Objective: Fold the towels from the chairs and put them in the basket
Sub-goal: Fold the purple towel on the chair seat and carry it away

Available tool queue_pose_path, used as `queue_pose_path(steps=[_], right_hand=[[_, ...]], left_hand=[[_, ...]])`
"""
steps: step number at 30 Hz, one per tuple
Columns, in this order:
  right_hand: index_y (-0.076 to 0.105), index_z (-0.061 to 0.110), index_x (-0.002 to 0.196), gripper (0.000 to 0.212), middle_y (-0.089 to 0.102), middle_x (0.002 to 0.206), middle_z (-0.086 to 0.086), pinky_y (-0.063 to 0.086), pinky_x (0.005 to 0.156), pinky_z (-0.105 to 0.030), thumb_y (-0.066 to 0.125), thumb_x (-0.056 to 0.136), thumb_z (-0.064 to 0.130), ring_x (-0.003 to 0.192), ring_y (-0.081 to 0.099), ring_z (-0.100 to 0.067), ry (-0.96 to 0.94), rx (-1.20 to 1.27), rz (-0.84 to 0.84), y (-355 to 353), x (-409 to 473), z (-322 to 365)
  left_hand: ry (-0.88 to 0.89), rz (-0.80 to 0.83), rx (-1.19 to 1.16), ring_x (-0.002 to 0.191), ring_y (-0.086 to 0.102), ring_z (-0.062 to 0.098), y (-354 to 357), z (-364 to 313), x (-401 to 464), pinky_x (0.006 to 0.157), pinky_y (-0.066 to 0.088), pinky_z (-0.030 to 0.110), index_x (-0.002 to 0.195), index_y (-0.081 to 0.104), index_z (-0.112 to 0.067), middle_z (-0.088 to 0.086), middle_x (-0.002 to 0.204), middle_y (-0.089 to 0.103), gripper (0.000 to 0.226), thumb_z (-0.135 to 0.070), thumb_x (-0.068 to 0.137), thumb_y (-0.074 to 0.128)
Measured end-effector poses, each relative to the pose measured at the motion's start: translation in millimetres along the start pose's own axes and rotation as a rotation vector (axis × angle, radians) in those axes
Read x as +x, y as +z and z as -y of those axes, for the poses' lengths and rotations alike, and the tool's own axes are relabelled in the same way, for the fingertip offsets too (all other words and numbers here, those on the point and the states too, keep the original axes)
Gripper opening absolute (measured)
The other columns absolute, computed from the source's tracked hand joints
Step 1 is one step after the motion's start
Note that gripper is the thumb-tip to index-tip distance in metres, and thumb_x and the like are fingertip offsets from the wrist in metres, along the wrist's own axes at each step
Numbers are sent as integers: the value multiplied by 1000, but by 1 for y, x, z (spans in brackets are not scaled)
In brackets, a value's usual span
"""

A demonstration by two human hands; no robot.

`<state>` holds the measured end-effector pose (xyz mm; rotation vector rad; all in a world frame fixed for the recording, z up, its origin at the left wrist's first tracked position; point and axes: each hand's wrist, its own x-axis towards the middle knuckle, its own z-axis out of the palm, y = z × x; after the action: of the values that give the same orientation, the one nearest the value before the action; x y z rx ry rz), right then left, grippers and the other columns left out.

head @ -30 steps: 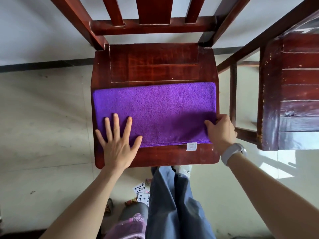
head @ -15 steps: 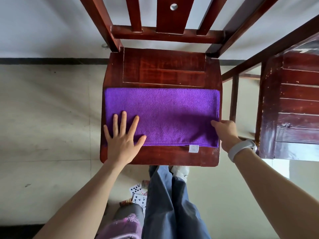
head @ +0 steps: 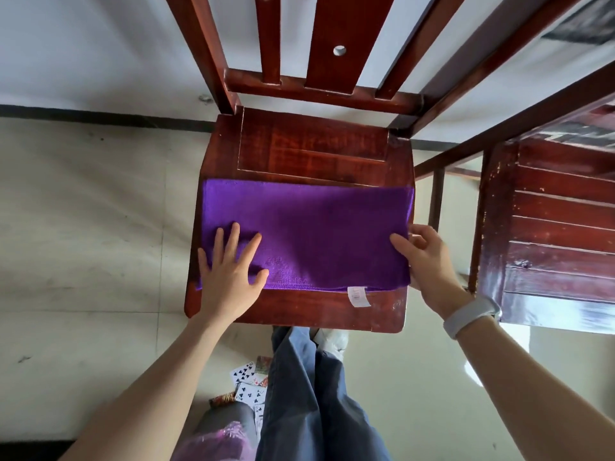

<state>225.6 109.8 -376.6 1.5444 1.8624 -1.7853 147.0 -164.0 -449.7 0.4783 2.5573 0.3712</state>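
A purple towel (head: pixel 319 234), folded into a long rectangle, lies flat across the front half of a dark red wooden chair seat (head: pixel 312 144). A small white label (head: pixel 358 296) sticks out from its near edge. My left hand (head: pixel 229 271) lies flat on the towel's left end with straight, spread fingers pressing it down. My right hand (head: pixel 422 257) pinches the towel's right edge, thumb on top and fingers curled beneath it. No basket is in view.
A second dark red wooden chair (head: pixel 549 227) stands close on the right. Playing cards (head: pixel 248 384) lie on the pale floor by my legs, next to something pink and grey (head: pixel 219 440). A white wall with a black skirting strip runs behind the chairs.
The camera has shifted, so the chair appears further right. My left hand stays flat on the left end; my right hand has moved its thumb onto the towel's right edge and now pinches it.
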Motion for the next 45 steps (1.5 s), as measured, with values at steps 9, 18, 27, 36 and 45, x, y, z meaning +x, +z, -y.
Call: queue_pose_path(steps=[9, 18, 27, 36, 45], right_hand=[[50, 18, 94, 17, 47, 73, 0, 55, 48, -26, 60, 85, 7, 54, 51, -10, -184, -113, 486, 156, -59, 59], [54, 14, 120, 32, 50, 128, -7, 30, 96, -41, 45, 90, 19, 119, 40, -29, -728, -995, 130, 190, 9, 60], [49, 13, 122, 32, 48, 127, -11, 28, 100, -44, 44, 92, 23, 118, 45, -30, -600, -1027, 248, 223, 39, 73], [46, 17, 126, 36, 47, 126, -10, 29, 99, -45, 47, 91, 27, 117, 45, -30, -714, -1232, 272, 235, 32, 64], [59, 11, 119, 44, 55, 126, -19, 32, 103, -62, 46, 77, 11, 120, 51, -36, -1296, -1418, 184, 172, -13, 8]], left_hand=[[-702, -36, -1797, 87, 66, 14, -46, -8, -16, 77, 52, 25, 97, 62, -17, -2, 84, 73, 22, -22, 94, 41], [-953, -203, -1537, 78, 63, 15, -18, 14, -21, 60, 53, 24, 115, 48, -12, 11, 104, 58, 41, -41, 87, 56], [-905, -401, -1414, 67, 60, 6, -13, 7, -28, 58, 52, 18, 93, 57, -7, 2, 81, 61, 9, -15, 89, 57], [-1036, -341, -1084, 89, 62, 27, -7, 14, -34, 78, 48, 33, 92, 52, -18, 5, 91, 64, 11, -19, 83, 58], [-87, -329, -41, 133, 36, 32, -11, 11, -22, 103, 36, 45, 133, 45, -5, 16, 143, 41, 47, -20, 88, 46]])
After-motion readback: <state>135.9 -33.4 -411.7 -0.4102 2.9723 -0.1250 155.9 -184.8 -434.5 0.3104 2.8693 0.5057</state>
